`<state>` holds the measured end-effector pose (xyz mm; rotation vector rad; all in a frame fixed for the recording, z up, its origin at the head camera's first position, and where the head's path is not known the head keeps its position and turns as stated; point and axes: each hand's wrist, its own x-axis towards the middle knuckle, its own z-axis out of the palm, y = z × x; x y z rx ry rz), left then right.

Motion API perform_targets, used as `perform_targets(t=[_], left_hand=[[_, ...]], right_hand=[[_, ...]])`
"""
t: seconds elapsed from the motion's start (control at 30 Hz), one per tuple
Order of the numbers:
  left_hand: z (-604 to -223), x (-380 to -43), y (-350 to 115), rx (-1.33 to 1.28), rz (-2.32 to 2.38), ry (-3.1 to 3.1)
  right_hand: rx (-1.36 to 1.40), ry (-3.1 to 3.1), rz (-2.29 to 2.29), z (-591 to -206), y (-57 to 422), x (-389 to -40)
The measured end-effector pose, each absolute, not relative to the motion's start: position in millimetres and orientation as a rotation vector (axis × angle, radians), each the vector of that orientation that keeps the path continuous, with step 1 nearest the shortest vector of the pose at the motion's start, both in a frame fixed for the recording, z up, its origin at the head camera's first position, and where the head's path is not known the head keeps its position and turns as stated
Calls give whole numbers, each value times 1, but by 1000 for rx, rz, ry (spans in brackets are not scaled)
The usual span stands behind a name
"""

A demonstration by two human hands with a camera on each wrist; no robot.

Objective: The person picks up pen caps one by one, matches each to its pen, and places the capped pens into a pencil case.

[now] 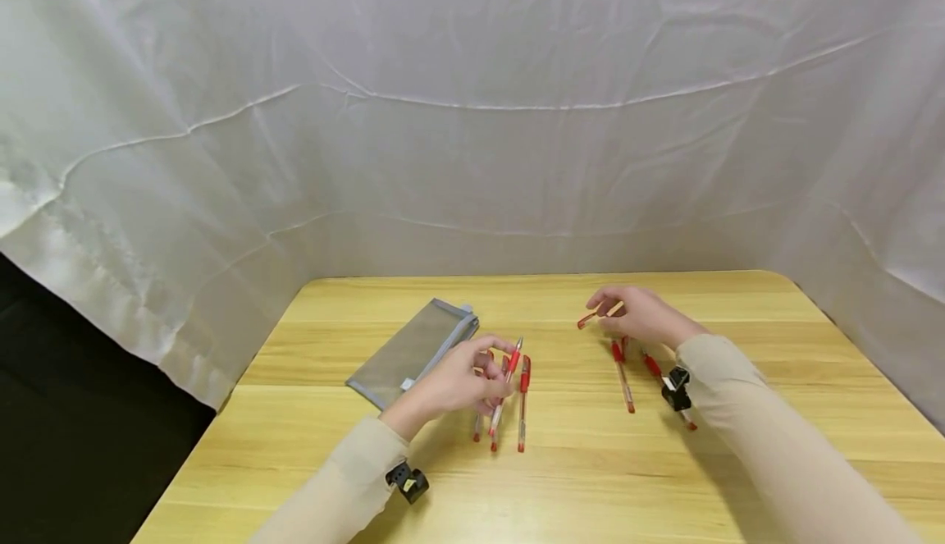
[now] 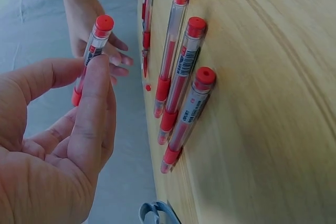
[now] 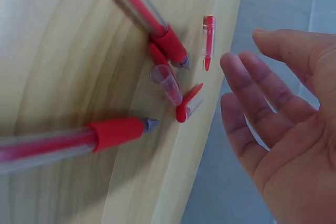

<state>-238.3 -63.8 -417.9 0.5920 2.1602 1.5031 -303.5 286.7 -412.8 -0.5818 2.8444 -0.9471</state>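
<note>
Red pen is pinched between the thumb and forefinger of our left hand, raised off the worktop, its metal tip upward in the head view. Just below that hand, three other red pens lie side by side. Our right hand is spread, its fingers apart, and we see a loose cap just beside its fingertips. Two more caps lie near it, with two uncapped pens closer to our right wrist. Farther out, left of our left hand, a grey zip pouch lies flat; pale cloth hangs behind the worktop.
</note>
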Motion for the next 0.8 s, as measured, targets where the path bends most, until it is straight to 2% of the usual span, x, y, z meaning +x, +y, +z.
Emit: perform_targets(t=[0.8], left_hand=[[-422,-237,-67,594,1541,2094]], right_hand=[[-472,2798,-963,-429,278,-319]])
